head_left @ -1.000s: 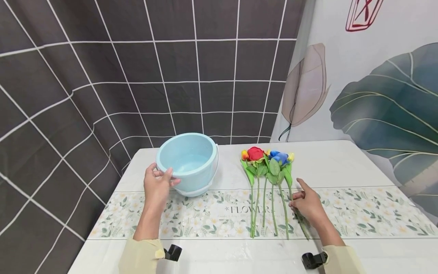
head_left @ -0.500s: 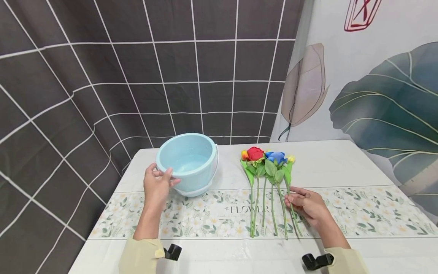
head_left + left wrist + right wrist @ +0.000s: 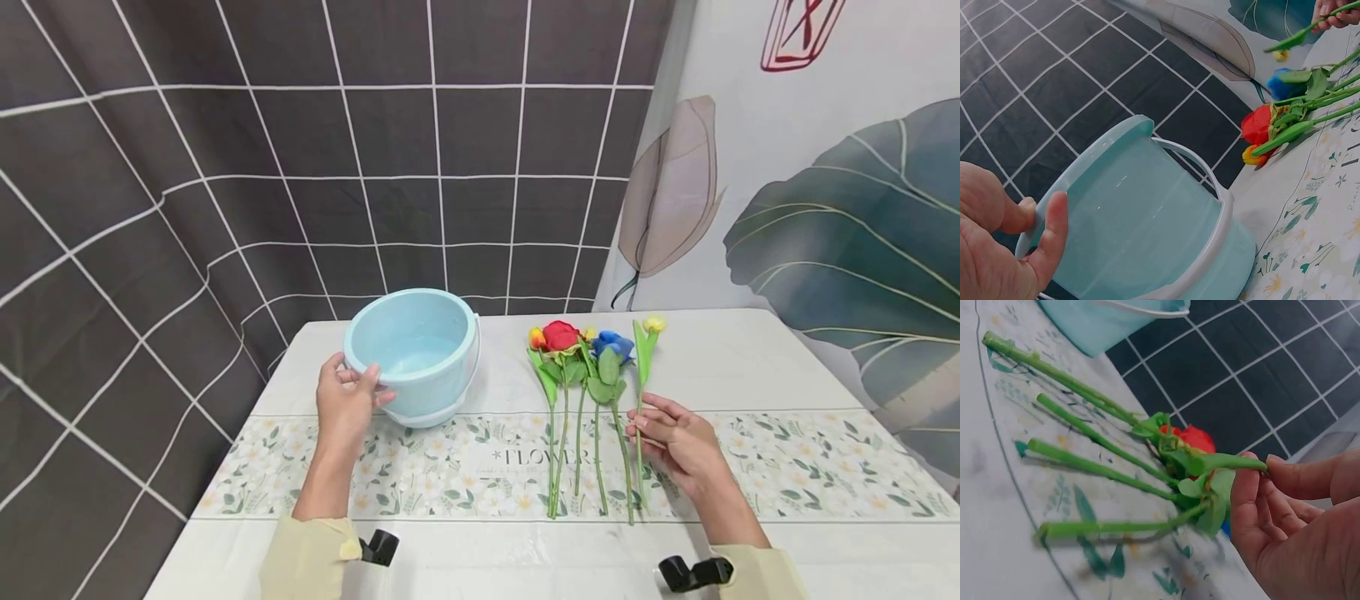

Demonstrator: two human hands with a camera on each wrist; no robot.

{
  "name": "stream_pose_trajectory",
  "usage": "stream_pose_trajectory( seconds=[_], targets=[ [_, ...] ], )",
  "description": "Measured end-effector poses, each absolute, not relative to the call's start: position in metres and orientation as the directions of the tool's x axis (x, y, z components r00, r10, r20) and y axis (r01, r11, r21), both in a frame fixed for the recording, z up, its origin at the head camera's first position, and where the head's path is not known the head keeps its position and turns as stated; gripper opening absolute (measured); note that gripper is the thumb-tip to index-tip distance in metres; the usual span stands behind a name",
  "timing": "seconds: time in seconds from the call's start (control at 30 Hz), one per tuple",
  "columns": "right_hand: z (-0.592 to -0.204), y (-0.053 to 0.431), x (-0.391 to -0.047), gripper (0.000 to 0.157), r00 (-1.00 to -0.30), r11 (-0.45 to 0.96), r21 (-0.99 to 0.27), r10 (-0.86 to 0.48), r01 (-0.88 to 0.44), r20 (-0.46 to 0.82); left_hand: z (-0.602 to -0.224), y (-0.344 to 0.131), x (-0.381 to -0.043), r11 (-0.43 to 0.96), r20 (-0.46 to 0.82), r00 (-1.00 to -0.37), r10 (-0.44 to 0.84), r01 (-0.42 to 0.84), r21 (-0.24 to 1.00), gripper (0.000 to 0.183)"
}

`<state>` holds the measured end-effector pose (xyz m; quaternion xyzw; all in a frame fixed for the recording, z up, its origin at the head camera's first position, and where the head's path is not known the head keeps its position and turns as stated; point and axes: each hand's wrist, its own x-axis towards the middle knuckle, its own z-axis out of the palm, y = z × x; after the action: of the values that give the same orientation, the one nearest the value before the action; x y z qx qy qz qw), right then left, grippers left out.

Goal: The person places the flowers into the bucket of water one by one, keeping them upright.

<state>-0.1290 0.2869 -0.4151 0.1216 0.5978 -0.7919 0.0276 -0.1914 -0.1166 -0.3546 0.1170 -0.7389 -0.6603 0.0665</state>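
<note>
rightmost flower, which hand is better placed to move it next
Probably the right: the right hand pinches the rightmost flower by its stem between thumb and fingers. The left hand is farther off, holding the bucket by its rim.

Left of frame centre, a bucket (image 3: pixel 420 375); right of it, on the table (image 3: pixel 480 560), flowers (image 3: pixel 602 391); behind both, a backdrop (image 3: pixel 480 133).

The bucket (image 3: pixel 431 396) is showing pale blue, a rose bloom (image 3: pixel 562 336) red, a tulip bloom (image 3: pixel 655 324) yellow, the backdrop (image 3: pixel 397 133) white-gridded grey.
</note>
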Motion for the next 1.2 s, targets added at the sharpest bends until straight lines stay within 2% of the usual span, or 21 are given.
stream_pose_trajectory(
  seconds=[0.3, 0.9, 1.2],
  targets=[
    [-0.393, 0.274, -0.132, 0.068, -0.974, -0.22, -0.97, 0.171, 0.107, -0.146, -0.353, -0.119, -0.192, 0.102, -0.066, -0.959, -0.275, -0.097, 0.99, 0.066],
    [-0.349, 0.238, -0.159, 0.072, -0.955, -0.395, -0.915, 0.296, -0.087, -0.037, -0.353, -0.115, -0.194, 0.022, -0.071, -0.963, -0.26, -0.08, 0.997, 0.066],
    [-0.32, 0.21, -0.182, 0.063, -0.935, -0.42, -0.894, 0.355, -0.157, -0.002, -0.355, -0.115, -0.196, -0.002, -0.064, -0.964, -0.26, -0.066, 0.998, 0.066]
  ],
)
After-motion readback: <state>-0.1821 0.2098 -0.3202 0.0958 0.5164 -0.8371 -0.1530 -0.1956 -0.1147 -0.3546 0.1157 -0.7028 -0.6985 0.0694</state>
